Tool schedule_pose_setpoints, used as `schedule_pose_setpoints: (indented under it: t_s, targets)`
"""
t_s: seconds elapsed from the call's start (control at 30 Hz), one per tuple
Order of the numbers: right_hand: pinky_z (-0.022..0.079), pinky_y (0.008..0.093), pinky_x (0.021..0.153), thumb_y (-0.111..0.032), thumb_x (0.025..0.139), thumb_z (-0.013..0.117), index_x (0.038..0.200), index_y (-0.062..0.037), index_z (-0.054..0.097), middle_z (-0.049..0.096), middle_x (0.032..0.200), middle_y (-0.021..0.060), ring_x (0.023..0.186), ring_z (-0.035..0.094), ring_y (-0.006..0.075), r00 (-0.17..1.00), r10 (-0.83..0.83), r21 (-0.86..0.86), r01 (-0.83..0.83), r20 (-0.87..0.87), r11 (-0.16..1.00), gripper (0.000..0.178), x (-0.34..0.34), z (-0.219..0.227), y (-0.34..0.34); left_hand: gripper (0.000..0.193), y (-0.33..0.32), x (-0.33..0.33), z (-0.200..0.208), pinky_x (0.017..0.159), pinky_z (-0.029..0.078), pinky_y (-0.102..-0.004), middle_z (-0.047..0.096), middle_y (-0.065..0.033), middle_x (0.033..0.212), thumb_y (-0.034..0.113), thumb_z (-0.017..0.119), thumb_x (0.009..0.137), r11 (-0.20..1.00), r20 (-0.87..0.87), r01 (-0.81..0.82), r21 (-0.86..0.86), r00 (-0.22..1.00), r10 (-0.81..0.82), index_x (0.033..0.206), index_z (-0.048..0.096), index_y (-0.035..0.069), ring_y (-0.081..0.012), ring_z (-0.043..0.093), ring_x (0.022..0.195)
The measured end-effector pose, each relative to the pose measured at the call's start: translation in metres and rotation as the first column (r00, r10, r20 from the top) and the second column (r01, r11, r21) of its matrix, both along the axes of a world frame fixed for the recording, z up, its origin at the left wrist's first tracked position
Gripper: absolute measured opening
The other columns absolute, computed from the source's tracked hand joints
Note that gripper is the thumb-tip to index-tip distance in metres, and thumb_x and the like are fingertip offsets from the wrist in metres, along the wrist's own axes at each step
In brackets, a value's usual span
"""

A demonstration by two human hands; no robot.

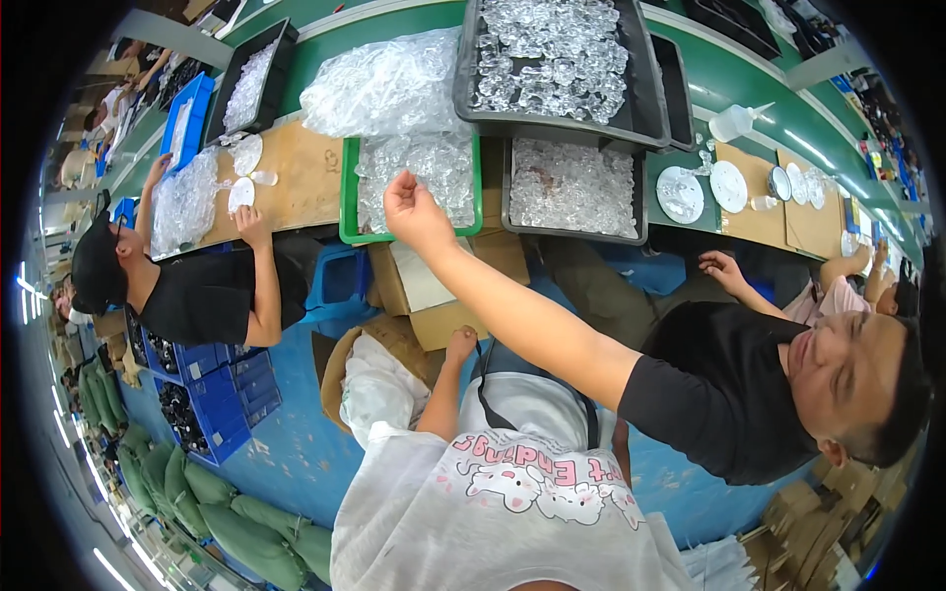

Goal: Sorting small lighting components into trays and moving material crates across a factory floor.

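My left hand (461, 344) is low in front of my body, below the bench edge, its fingers closed. A thin black strap (482, 384) runs down beside it over my light clothing; whether my fingers hold it, I cannot make out. My right hand is out of sight; only a bit of that arm shows beside my shirt. Ahead on the bench is a green tray (351, 202) of clear plastic pieces (434, 163). A co-worker's hand (416, 209) hangs over it, the arm stretched across in front of me from the right.
Dark trays (645, 202) of clear pieces stand right of the green one, one raised higher. A bulging clear bag (384, 84) lies behind. Below the bench are cartons (448, 325) and a box with a white bag (374, 384). Another person (212, 295) sits at the left.
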State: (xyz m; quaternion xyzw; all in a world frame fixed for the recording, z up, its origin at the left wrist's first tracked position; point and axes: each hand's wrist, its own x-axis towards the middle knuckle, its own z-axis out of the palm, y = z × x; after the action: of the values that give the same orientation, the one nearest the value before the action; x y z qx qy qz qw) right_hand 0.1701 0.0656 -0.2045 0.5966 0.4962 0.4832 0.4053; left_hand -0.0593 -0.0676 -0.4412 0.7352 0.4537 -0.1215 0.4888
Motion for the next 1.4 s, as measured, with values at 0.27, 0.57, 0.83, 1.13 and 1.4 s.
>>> schedule_pose_setpoints:
  t_s: [0.27,0.57,0.83,1.13,1.4]
  targets:
    - [0.042,0.0217,0.060,-0.001,0.068,0.047,0.081,0.0025,0.052,0.052,0.076,0.0081,0.070,0.050,0.0131,0.978,-0.139,0.404,0.066,0.155,0.913,0.014,0.000,0.031,-0.012,0.022,-0.003,0.009,-0.010,0.065,0.040,-0.0391,0.053,-0.0200,0.076,0.019,0.041,0.069,0.992,0.181,0.076,0.100,0.979,-0.094,0.077,0.054,0.004,-0.0343,0.050,0.075]
    - [0.043,0.0231,0.053,-0.009,0.067,0.041,0.083,-0.0022,0.051,0.052,0.077,0.0117,0.073,0.051,0.0182,0.911,0.237,0.797,0.142,-0.336,0.586,0.020,0.045,0.116,0.063,0.027,-0.003,0.010,0.028,0.065,0.041,-0.0351,0.055,-0.0158,0.078,0.028,0.044,0.071,0.994,-0.101,0.091,0.054,0.991,-0.085,0.082,0.056,0.007,-0.0295,0.053,0.073]
    - [0.041,0.0310,0.066,-0.005,0.066,0.040,0.070,-0.0028,0.056,0.052,0.081,0.0137,0.079,0.049,0.0235,0.189,0.400,0.441,0.296,-0.897,0.847,0.017,0.102,0.141,0.105,0.020,0.055,0.008,0.067,0.062,0.042,-0.0339,0.054,-0.0173,0.073,0.017,0.042,0.073,0.939,0.206,-0.277,0.203,0.950,0.235,0.084,0.053,0.004,-0.0301,0.053,0.069]
    - [0.040,0.0286,0.068,-0.007,0.067,0.044,0.075,-0.0028,0.056,0.053,0.084,0.0094,0.085,0.048,0.0218,-0.089,0.207,0.192,0.160,-0.974,0.968,0.015,0.119,0.104,0.156,0.041,0.250,0.100,0.270,0.079,0.035,-0.0295,0.040,-0.0165,0.109,0.006,0.048,0.071,0.693,0.712,-0.551,0.465,0.698,0.076,0.110,0.037,0.000,-0.0240,0.042,0.098]
    - [0.040,0.0279,0.066,-0.011,0.067,0.046,0.073,-0.0108,0.057,0.053,0.081,0.0002,0.080,0.049,0.0173,0.363,0.215,0.133,-0.237,-0.907,0.962,0.012,0.080,0.151,0.143,0.055,0.323,0.145,0.273,0.089,0.024,-0.0373,0.026,-0.0160,0.122,0.016,0.053,0.069,0.351,0.218,-0.095,0.932,0.918,-0.331,0.118,0.029,0.010,-0.0328,0.025,0.111]
